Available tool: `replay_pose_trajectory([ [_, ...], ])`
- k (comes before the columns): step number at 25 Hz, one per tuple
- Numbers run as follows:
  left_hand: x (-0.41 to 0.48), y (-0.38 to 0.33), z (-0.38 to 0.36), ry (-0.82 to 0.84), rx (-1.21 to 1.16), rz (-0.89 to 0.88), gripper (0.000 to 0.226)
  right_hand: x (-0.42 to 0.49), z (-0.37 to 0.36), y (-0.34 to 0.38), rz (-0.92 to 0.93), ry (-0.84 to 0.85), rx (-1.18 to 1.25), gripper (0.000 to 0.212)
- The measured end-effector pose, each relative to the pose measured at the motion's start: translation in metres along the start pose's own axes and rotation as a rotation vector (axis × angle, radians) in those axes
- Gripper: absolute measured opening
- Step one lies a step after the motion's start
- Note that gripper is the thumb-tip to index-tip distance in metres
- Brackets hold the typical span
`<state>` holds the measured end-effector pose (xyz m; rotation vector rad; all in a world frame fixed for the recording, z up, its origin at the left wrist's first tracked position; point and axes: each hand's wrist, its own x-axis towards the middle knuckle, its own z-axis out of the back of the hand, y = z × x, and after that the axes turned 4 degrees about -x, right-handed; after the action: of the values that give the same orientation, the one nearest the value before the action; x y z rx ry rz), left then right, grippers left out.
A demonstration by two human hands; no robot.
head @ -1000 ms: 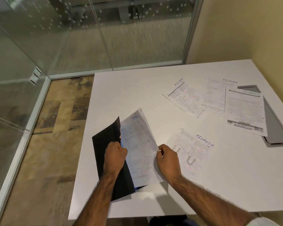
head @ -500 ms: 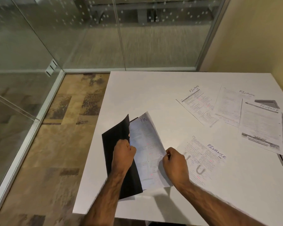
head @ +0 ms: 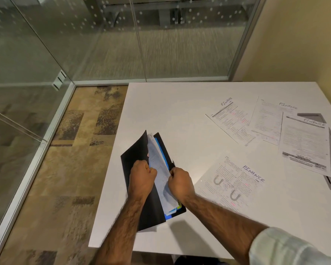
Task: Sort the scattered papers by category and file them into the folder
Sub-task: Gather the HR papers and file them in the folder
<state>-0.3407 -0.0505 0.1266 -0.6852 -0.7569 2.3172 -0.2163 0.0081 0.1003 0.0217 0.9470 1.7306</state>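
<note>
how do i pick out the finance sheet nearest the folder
On the white table, look just right of the black folder and the right hand, where one sheet lies alone. Unlike the three overlapping sheets farther back, it shows two grey horseshoe shapes.

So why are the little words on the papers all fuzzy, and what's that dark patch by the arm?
Head view: small print on the Finance sheets is too soft to read, only the handwritten headings come out; also head view: the dark patch is a shadow on the table, beside the folder, under the right arm.
</note>
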Motion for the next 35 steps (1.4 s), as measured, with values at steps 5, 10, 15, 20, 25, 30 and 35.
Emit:
replay_pose_trajectory([
  [5, -0.004, -0.009, -0.005, -0.009, 0.018, 0.013, 0.019, -0.002, -0.014, 0.003, 0.016, 0.024, -0.053, 0.011],
  [10, -0.002, -0.012, -0.008, -0.01, 0.078, 0.026, 0.018, -0.002, -0.019, 0.004, 0.024, 0.032, -0.129, 0.017],
  [15, -0.001, -0.012, -0.011, 0.014, 0.095, 0.023, 0.018, -0.002, -0.018, 0.005, 0.012, 0.058, -0.145, 0.017],
  [20, -0.004, -0.016, -0.015, 0.004, 0.157, 0.019, 0.019, 0.0, -0.02, 0.0, 0.013, 0.097, -0.097, 0.011],
  [25, -0.004, -0.017, -0.03, 0.035, 0.158, 0.001, 0.016, -0.01, -0.002, -0.026, 0.018, 0.002, 0.055, 0.014],
  [30, -0.005, -0.017, -0.071, 0.103, 0.233, -0.083, 0.016, -0.024, 0.046, -0.099, -0.119, -0.065, 0.007, 0.022],
  [35, -0.005, -0.002, -0.119, 0.143, 0.399, -0.133, 0.025, -0.059, 0.086, -0.168, -0.31, -0.11, -0.008, 0.011],
])
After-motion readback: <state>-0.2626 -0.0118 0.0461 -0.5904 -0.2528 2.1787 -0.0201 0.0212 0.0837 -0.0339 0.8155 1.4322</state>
